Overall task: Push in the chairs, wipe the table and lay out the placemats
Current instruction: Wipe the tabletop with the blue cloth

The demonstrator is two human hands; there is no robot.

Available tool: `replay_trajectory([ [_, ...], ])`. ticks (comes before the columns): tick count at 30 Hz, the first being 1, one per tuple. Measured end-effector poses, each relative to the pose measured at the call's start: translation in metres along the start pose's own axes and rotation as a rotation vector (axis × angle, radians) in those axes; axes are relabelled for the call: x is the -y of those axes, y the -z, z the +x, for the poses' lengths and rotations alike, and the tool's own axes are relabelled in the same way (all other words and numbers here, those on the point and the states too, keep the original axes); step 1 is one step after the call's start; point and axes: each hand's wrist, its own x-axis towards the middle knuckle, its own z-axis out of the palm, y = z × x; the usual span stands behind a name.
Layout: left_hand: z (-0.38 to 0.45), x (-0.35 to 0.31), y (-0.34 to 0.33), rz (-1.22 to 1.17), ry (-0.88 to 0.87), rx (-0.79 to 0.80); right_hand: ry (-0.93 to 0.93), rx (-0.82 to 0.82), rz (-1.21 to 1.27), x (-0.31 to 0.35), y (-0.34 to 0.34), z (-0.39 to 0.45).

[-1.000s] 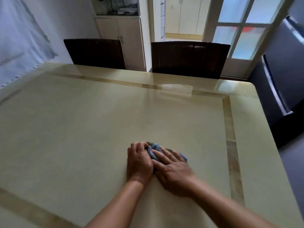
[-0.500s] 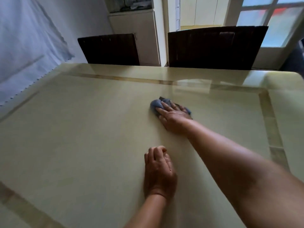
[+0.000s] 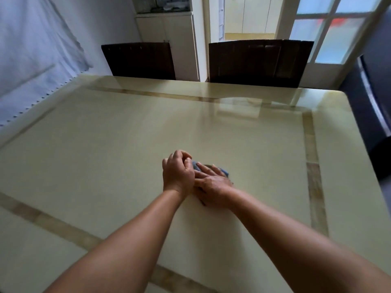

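A glossy cream table (image 3: 105,161) with a tan inlaid border fills the view. My right hand (image 3: 213,185) lies flat on a small blue cloth (image 3: 224,171), pressing it onto the tabletop near the middle; only the cloth's edges show past the fingers. My left hand (image 3: 177,172) sits right beside it with fingers curled, touching the right hand and the cloth's left edge. Two dark wooden chairs, one at the far left (image 3: 139,60) and one at the far right (image 3: 260,60), stand pushed against the far side of the table. No placemats are in view.
A pale blue sheet (image 3: 31,60) hangs along the left edge of the table. A cream cabinet (image 3: 169,39) and a doorway stand behind the chairs. A glass-paned door (image 3: 330,34) is at the back right, and a dark appliance (image 3: 374,102) stands beside the right edge.
My right hand has pulled the cloth back from the far part of the table towards me. The left hand, which rested alone nearer me, is now against the right hand and the cloth.
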Motion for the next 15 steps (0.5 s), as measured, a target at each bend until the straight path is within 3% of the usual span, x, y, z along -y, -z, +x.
replay_trajectory([
  [8,-0.076,0.006,0.008,0.158,0.062,0.290,-0.111,0.034,-0.008,0.068,-0.036,-0.078],
  [15,-0.150,-0.016,-0.007,0.071,-0.224,0.505,-0.493,-0.067,0.074,0.034,-0.029,-0.165],
])
